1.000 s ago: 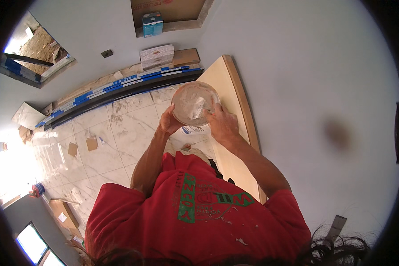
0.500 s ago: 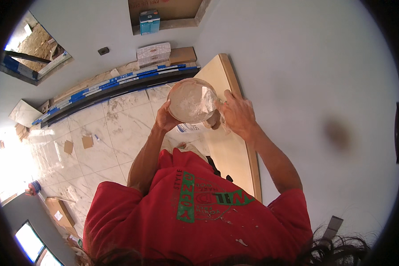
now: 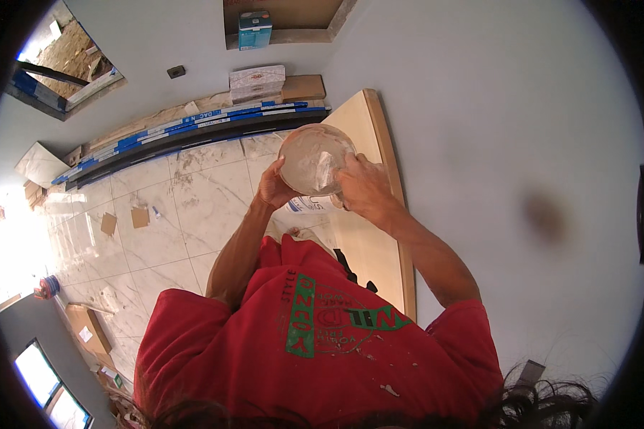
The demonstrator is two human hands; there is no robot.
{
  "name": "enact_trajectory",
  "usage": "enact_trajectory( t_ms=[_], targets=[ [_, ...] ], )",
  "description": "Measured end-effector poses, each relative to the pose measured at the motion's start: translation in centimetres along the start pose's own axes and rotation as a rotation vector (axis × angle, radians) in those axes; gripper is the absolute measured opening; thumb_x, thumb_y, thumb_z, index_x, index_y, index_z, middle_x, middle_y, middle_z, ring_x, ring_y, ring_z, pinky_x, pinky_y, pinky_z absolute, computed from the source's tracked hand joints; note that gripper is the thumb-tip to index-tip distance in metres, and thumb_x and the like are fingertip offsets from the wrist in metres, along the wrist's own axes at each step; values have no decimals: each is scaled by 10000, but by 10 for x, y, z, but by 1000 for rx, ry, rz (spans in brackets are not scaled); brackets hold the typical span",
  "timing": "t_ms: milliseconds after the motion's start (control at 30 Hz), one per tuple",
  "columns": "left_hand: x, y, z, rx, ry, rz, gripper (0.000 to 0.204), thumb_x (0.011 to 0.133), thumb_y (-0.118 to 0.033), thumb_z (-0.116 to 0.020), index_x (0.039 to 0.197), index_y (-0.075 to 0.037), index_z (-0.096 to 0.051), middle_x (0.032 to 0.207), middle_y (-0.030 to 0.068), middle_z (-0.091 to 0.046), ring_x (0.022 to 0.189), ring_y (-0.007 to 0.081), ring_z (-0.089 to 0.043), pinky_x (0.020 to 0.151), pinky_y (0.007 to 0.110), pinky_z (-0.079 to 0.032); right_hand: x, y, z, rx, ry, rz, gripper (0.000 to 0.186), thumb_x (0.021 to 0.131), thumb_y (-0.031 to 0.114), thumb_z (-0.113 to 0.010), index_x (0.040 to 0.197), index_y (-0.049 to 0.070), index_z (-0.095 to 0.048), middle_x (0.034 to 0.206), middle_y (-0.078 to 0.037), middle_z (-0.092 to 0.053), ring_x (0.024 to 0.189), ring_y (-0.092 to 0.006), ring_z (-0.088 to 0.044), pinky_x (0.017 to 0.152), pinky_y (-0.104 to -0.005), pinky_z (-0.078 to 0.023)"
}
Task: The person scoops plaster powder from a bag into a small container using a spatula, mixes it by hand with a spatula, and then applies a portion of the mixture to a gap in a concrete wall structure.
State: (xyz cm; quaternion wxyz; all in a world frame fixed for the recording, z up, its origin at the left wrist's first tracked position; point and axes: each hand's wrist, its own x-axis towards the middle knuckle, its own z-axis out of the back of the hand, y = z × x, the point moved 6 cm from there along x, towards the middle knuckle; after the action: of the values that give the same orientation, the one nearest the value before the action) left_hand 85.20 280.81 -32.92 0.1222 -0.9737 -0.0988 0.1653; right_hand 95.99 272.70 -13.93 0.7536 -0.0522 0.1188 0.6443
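My left hand (image 3: 275, 187) grips the rim of a round bowl (image 3: 300, 154) from its left side. A layer of greyish-white paste, like plaster or putty, coats the inside of the bowl. My right hand (image 3: 363, 184) reaches over the bowl's right edge, closed on what looks like a putty knife; its handle is hidden in my fingers. White paste covers the knife's blade (image 3: 324, 171), which lies inside the bowl against the paste. Below the bowl, partly hidden by it, stands a white bucket (image 3: 304, 205) with blue print.
A pale wooden panel (image 3: 368, 247) stands beside the grey wall (image 3: 494, 143) at my right. Long blue-wrapped bars (image 3: 186, 132) lie along the far wall, with a white box (image 3: 257, 83) and a brown box (image 3: 303, 89) behind. Cardboard scraps (image 3: 140, 217) dot the marble-patterned floor (image 3: 200, 193).
My right hand has moved left, bringing the putty knife from the bowl's right rim further into the bowl. The bowl has shifted slightly right in view.
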Motion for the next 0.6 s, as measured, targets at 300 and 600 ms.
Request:
enact_trajectory(
  t_ms=[300,600],
  targets=[
    [2,-1,3,17,0,13,857,886,-566,-551,1546,-132,-218,1542,182,-325,1391,425,-346,1048,699,-325,32,-9,-7,9,101,-195,421,695,159,-755,1107,90,-706,1058,-177,-635,989,-341,-663,844,-446,-542],
    [4,-3,7,30,13,19,880,865,-572,-575,1539,-120,-236,1535,192,-337,1374,426,-375,1041,699,-332,30,-21,13,127,148,-323,342,685,167,-735,1008,58,-707,949,-201,-675,935,-368,-678,827,-434,-542]
  ],
)
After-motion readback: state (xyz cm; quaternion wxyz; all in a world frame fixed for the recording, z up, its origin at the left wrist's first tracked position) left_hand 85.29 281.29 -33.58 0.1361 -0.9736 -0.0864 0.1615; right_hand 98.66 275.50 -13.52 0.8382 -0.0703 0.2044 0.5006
